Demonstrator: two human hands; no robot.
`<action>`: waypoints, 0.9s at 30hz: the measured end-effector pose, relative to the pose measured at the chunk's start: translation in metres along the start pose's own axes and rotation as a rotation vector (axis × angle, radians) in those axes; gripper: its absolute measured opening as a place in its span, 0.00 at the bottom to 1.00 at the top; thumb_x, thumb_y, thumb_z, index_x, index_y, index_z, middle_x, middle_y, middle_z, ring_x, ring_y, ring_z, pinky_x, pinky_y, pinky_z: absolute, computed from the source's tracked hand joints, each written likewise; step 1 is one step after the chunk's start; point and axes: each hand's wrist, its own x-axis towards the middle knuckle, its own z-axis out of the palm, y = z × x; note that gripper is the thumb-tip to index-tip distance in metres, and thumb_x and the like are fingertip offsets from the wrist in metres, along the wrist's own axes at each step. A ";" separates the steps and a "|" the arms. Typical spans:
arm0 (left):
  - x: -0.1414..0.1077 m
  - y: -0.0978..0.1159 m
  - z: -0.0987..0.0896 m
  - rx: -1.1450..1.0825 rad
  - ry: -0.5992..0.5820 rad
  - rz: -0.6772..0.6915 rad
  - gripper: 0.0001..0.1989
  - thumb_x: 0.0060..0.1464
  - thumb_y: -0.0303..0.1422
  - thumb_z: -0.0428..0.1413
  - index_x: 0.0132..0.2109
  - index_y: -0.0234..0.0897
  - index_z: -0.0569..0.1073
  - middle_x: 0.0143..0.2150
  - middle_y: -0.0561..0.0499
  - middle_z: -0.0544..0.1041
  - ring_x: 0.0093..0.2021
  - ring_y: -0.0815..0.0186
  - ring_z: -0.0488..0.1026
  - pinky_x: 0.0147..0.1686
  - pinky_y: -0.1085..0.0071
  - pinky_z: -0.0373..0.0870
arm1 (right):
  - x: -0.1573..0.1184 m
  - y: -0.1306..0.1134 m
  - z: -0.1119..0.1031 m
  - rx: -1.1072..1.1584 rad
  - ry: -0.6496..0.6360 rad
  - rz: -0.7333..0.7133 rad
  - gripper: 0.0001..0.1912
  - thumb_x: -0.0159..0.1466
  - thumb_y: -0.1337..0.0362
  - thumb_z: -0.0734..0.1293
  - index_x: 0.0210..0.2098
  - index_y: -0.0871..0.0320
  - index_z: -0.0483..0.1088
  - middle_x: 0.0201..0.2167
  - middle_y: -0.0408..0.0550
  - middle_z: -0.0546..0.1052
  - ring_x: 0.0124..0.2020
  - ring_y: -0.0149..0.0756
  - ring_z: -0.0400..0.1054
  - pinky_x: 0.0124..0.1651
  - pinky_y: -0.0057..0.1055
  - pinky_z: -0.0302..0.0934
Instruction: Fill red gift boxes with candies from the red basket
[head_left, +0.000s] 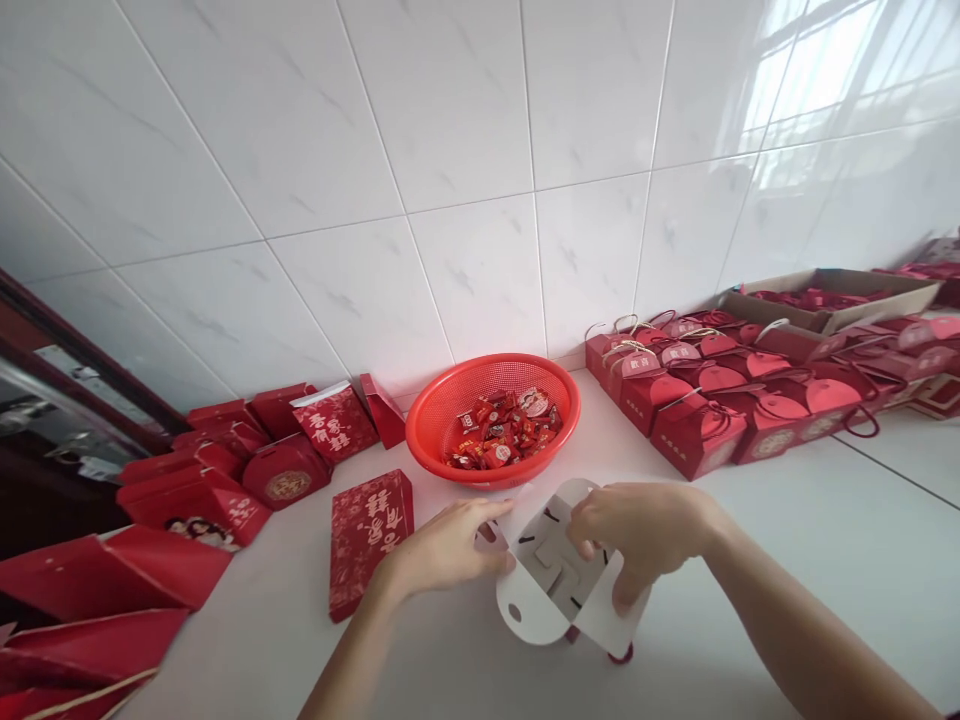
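An unfolded carton (pixel 534 608) lies on the white table with its pale inner side up, its flaps spread and a dark red cord under its near edge. My left hand (pixel 450 545) grips the carton's left flap between thumb and fingers. Over its right side, my right hand (pixel 645 525) has its fingertips inside and its thumb on the right flap. Just beyond the carton stands a red plastic basket (pixel 424 405) with red-wrapped sweets (pixel 502 430) in it.
A flat red box (pixel 367 540) lies left of my left hand. Red bags and boxes (pixel 289 475) line the left side. Rows of closed red gift boxes (pixel 697 440) stand at the right, before an open cardboard box (pixel 832 318). A tiled wall (pixel 472 250) rises behind.
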 end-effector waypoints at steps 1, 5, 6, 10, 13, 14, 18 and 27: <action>0.001 -0.001 0.000 0.001 -0.010 0.002 0.35 0.51 0.42 0.62 0.65 0.41 0.70 0.61 0.45 0.75 0.52 0.53 0.76 0.50 0.65 0.71 | 0.002 -0.001 0.001 -0.023 0.019 -0.002 0.22 0.52 0.59 0.78 0.45 0.59 0.77 0.37 0.48 0.78 0.39 0.43 0.71 0.32 0.29 0.53; 0.001 -0.002 0.000 0.028 -0.027 -0.030 0.34 0.53 0.45 0.60 0.66 0.42 0.69 0.64 0.45 0.72 0.58 0.51 0.72 0.56 0.63 0.68 | 0.010 -0.004 0.004 -0.084 0.059 0.002 0.24 0.50 0.60 0.78 0.45 0.59 0.77 0.40 0.50 0.78 0.43 0.46 0.72 0.35 0.31 0.55; 0.001 -0.003 -0.001 0.041 -0.025 -0.047 0.35 0.54 0.44 0.59 0.67 0.41 0.67 0.66 0.44 0.70 0.61 0.51 0.70 0.58 0.62 0.67 | 0.012 -0.005 0.004 -0.096 0.061 0.003 0.23 0.50 0.60 0.79 0.45 0.59 0.77 0.40 0.50 0.78 0.42 0.46 0.72 0.36 0.31 0.56; 0.000 -0.007 -0.002 0.092 0.013 -0.082 0.34 0.57 0.43 0.55 0.69 0.37 0.64 0.68 0.42 0.67 0.66 0.51 0.65 0.62 0.62 0.64 | 0.023 -0.006 0.009 -0.126 0.114 0.022 0.19 0.51 0.59 0.78 0.41 0.60 0.78 0.35 0.50 0.78 0.36 0.43 0.73 0.36 0.31 0.57; -0.003 -0.009 -0.005 0.091 0.032 -0.067 0.33 0.60 0.42 0.53 0.69 0.39 0.63 0.66 0.43 0.70 0.64 0.52 0.68 0.60 0.63 0.66 | 0.030 -0.007 0.011 -0.134 0.157 0.022 0.19 0.51 0.58 0.78 0.40 0.58 0.78 0.33 0.48 0.78 0.34 0.41 0.72 0.36 0.31 0.58; -0.004 -0.010 -0.006 0.090 0.032 -0.061 0.33 0.60 0.42 0.53 0.70 0.40 0.62 0.65 0.44 0.71 0.63 0.53 0.69 0.59 0.64 0.66 | 0.031 -0.008 0.012 -0.137 0.154 0.018 0.19 0.52 0.57 0.78 0.41 0.57 0.78 0.33 0.48 0.78 0.34 0.41 0.73 0.36 0.31 0.58; -0.009 -0.012 -0.010 0.124 0.054 -0.054 0.30 0.61 0.42 0.53 0.69 0.44 0.64 0.65 0.46 0.71 0.64 0.52 0.68 0.62 0.61 0.63 | 0.032 -0.009 0.010 -0.095 0.125 -0.024 0.23 0.52 0.56 0.77 0.45 0.57 0.77 0.35 0.48 0.78 0.35 0.41 0.73 0.36 0.31 0.57; -0.019 -0.001 -0.018 0.165 0.236 0.030 0.23 0.63 0.43 0.52 0.63 0.46 0.71 0.63 0.48 0.74 0.62 0.55 0.70 0.60 0.62 0.65 | 0.021 0.015 -0.014 0.458 0.376 -0.308 0.13 0.59 0.60 0.72 0.40 0.61 0.77 0.36 0.50 0.80 0.36 0.35 0.73 0.38 0.28 0.65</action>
